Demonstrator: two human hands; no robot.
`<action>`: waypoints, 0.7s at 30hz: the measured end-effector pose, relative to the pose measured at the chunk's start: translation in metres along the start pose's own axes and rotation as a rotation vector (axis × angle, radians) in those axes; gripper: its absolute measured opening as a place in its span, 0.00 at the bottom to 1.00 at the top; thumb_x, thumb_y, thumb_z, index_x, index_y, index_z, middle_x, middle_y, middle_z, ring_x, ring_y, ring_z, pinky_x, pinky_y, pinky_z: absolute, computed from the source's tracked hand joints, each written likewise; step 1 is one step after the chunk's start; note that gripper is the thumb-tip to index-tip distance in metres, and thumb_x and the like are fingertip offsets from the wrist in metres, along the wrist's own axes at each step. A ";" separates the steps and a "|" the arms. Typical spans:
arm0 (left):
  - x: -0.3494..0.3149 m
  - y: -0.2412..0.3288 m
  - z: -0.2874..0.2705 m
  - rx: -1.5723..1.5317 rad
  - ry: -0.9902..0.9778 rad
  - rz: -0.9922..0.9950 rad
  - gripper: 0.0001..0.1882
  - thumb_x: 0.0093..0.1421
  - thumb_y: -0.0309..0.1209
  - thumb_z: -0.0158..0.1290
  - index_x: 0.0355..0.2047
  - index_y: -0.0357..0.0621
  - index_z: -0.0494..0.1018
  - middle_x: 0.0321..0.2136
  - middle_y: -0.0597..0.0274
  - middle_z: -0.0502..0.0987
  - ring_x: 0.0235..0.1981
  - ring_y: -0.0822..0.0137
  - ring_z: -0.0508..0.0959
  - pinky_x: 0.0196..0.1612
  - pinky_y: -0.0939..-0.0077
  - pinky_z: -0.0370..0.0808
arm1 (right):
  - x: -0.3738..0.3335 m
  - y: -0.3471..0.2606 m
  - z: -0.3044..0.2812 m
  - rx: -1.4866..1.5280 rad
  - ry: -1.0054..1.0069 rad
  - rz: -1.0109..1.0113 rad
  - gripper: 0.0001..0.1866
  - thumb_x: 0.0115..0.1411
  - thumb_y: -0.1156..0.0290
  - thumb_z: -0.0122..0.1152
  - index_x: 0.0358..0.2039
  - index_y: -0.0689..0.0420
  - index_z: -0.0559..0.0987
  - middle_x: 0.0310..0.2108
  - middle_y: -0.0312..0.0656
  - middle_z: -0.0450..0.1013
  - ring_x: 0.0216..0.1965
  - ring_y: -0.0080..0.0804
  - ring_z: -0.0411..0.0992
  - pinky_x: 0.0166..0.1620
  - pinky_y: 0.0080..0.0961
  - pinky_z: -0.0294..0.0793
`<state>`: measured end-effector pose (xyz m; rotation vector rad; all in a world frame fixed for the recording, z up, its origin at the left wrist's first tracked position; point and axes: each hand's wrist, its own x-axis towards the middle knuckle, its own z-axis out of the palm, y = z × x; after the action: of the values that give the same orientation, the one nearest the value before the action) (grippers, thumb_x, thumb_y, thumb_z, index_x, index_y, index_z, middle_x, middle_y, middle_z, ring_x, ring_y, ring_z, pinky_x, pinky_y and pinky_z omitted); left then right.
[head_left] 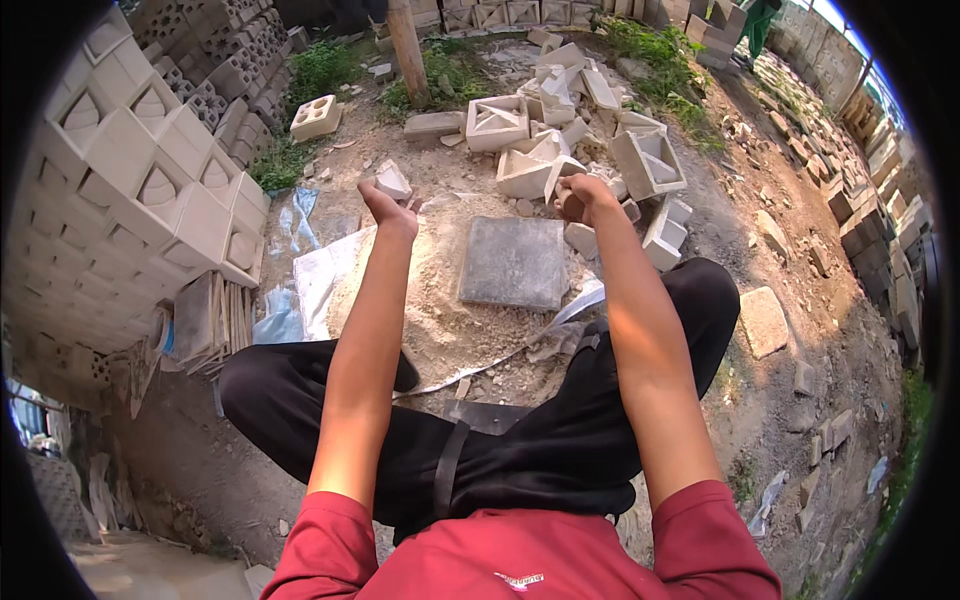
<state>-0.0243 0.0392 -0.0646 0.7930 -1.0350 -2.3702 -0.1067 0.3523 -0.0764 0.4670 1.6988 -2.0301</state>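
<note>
My left hand [388, 210] is closed around a pale, broken piece of concrete block [393, 181], raised above the left side of the crushed rubble. Over on the right, my right hand [596, 193] grips a brown, blunt lump [572, 206]; its kind is hard to make out, and the fingers partly cover it. Between and below the hands, a square grey slab [513, 262] lies flat on a mound of pale crushed rubble [425, 300]. White sheeting [322, 278] shows under the mound's edge. Neither hand touches the slab.
Beyond my right hand lies a heap of broken decorative blocks [497, 122]. Stacked pale blocks [150, 160] rise at the left. A wooden post [407, 55] stands at the back. A flat stone [764, 322] lies right of my knee, and a person in green [760, 28] is far off.
</note>
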 end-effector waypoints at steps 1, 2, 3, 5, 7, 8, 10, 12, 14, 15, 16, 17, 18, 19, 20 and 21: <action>-0.008 0.006 0.005 0.053 -0.002 0.005 0.39 0.53 0.63 0.38 0.56 0.48 0.63 0.49 0.56 0.68 0.45 0.52 0.69 0.53 0.49 0.60 | 0.008 0.009 0.005 -0.039 0.067 0.010 0.09 0.57 0.75 0.56 0.38 0.63 0.72 0.31 0.50 0.72 0.27 0.38 0.76 0.24 0.34 0.78; -0.012 0.019 0.002 0.112 0.011 0.025 0.39 0.53 0.63 0.39 0.56 0.48 0.63 0.48 0.56 0.68 0.45 0.52 0.69 0.53 0.49 0.60 | 0.012 0.017 0.023 -0.077 0.111 0.026 0.11 0.55 0.74 0.56 0.39 0.65 0.72 0.31 0.50 0.73 0.28 0.39 0.76 0.24 0.35 0.78; -0.017 0.033 -0.004 0.174 0.031 0.048 0.39 0.53 0.63 0.39 0.55 0.48 0.63 0.47 0.56 0.68 0.45 0.52 0.69 0.53 0.49 0.60 | 0.016 0.027 0.043 -0.116 0.150 0.044 0.13 0.54 0.74 0.57 0.40 0.66 0.72 0.32 0.51 0.73 0.29 0.41 0.77 0.25 0.37 0.79; -0.038 0.046 0.006 0.233 0.025 0.030 0.38 0.52 0.61 0.41 0.55 0.47 0.64 0.47 0.56 0.68 0.45 0.54 0.68 0.52 0.52 0.61 | 0.053 0.055 0.038 -0.356 0.373 -0.073 0.23 0.48 0.74 0.59 0.43 0.74 0.71 0.35 0.56 0.74 0.30 0.43 0.77 0.28 0.41 0.78; -0.063 0.037 0.056 0.235 -0.084 -0.059 0.38 0.51 0.59 0.44 0.55 0.46 0.64 0.48 0.56 0.66 0.46 0.55 0.67 0.52 0.55 0.61 | 0.123 0.045 -0.036 -0.665 0.802 -0.173 0.23 0.46 0.75 0.58 0.42 0.76 0.71 0.36 0.58 0.74 0.28 0.42 0.76 0.28 0.45 0.77; -0.060 0.047 0.045 0.238 -0.036 -0.051 0.37 0.51 0.59 0.45 0.54 0.45 0.64 0.48 0.55 0.66 0.46 0.55 0.68 0.50 0.57 0.63 | 0.128 0.048 -0.032 -0.834 0.501 0.028 0.22 0.49 0.72 0.53 0.44 0.73 0.72 0.39 0.59 0.74 0.33 0.41 0.76 0.36 0.41 0.75; -0.059 0.059 0.032 0.294 0.031 -0.026 0.37 0.51 0.60 0.45 0.53 0.46 0.65 0.47 0.54 0.66 0.46 0.55 0.68 0.48 0.58 0.64 | 0.125 0.046 -0.018 -1.027 0.050 0.288 0.20 0.52 0.70 0.47 0.44 0.69 0.72 0.41 0.59 0.74 0.37 0.41 0.76 0.42 0.37 0.73; -0.052 0.071 0.004 0.373 0.111 0.006 0.37 0.51 0.60 0.47 0.52 0.46 0.66 0.46 0.54 0.66 0.44 0.56 0.69 0.46 0.58 0.66 | 0.095 0.067 0.011 -1.011 -0.110 0.289 0.13 0.51 0.73 0.48 0.35 0.68 0.73 0.34 0.57 0.73 0.30 0.41 0.73 0.32 0.43 0.73; -0.042 0.069 -0.007 0.408 0.109 -0.013 0.36 0.50 0.60 0.48 0.51 0.46 0.66 0.45 0.54 0.67 0.42 0.57 0.69 0.46 0.59 0.66 | 0.076 0.085 0.012 -0.921 -0.024 0.214 0.08 0.49 0.76 0.51 0.28 0.67 0.73 0.28 0.54 0.72 0.23 0.42 0.71 0.23 0.47 0.73; -0.037 0.060 -0.001 0.410 0.081 -0.036 0.36 0.50 0.60 0.49 0.51 0.46 0.66 0.44 0.54 0.67 0.41 0.57 0.69 0.46 0.59 0.66 | 0.075 0.088 0.001 -0.892 0.054 0.193 0.07 0.50 0.75 0.51 0.27 0.66 0.72 0.27 0.53 0.71 0.23 0.42 0.70 0.23 0.46 0.73; -0.032 0.051 0.005 0.446 0.050 -0.052 0.35 0.51 0.58 0.51 0.51 0.47 0.66 0.43 0.55 0.67 0.39 0.58 0.69 0.47 0.60 0.66 | 0.078 0.084 -0.011 -0.829 0.064 0.169 0.06 0.50 0.75 0.51 0.27 0.65 0.72 0.27 0.51 0.71 0.23 0.43 0.70 0.23 0.46 0.74; -0.030 0.040 0.002 0.479 0.029 -0.060 0.35 0.51 0.57 0.51 0.52 0.47 0.66 0.43 0.55 0.67 0.40 0.58 0.69 0.47 0.59 0.66 | 0.073 0.087 -0.015 -0.771 0.056 0.158 0.06 0.51 0.75 0.51 0.28 0.63 0.72 0.26 0.50 0.70 0.22 0.43 0.70 0.24 0.45 0.74; -0.027 0.029 0.001 0.514 0.007 -0.068 0.35 0.51 0.56 0.52 0.52 0.46 0.66 0.44 0.54 0.67 0.40 0.58 0.69 0.47 0.59 0.66 | 0.070 0.085 -0.021 -0.677 -0.016 0.143 0.06 0.52 0.74 0.52 0.29 0.62 0.72 0.27 0.49 0.70 0.22 0.43 0.70 0.24 0.45 0.75; -0.025 0.020 -0.001 0.549 -0.015 -0.075 0.34 0.51 0.56 0.52 0.52 0.46 0.66 0.45 0.54 0.67 0.41 0.58 0.69 0.48 0.59 0.66 | 0.068 0.085 -0.025 -0.581 -0.086 0.128 0.06 0.52 0.74 0.52 0.31 0.61 0.72 0.28 0.48 0.69 0.22 0.44 0.69 0.25 0.45 0.76; -0.021 0.007 0.006 0.575 -0.026 -0.088 0.35 0.51 0.55 0.53 0.53 0.46 0.65 0.47 0.53 0.68 0.43 0.58 0.70 0.48 0.59 0.66 | 0.074 0.075 -0.042 -0.511 -0.092 0.183 0.08 0.54 0.72 0.53 0.35 0.58 0.72 0.29 0.46 0.69 0.23 0.43 0.71 0.27 0.43 0.79; -0.019 0.000 -0.002 0.610 -0.023 -0.103 0.35 0.51 0.55 0.54 0.54 0.46 0.65 0.47 0.53 0.68 0.43 0.58 0.71 0.48 0.60 0.67 | 0.065 0.075 -0.037 -0.470 -0.057 0.194 0.06 0.52 0.74 0.52 0.32 0.58 0.72 0.27 0.44 0.67 0.22 0.43 0.70 0.26 0.44 0.78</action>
<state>-0.0087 0.0492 -0.0600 1.0416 -1.8038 -2.1541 -0.1222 0.3705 -0.1794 0.3883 1.9329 -1.4331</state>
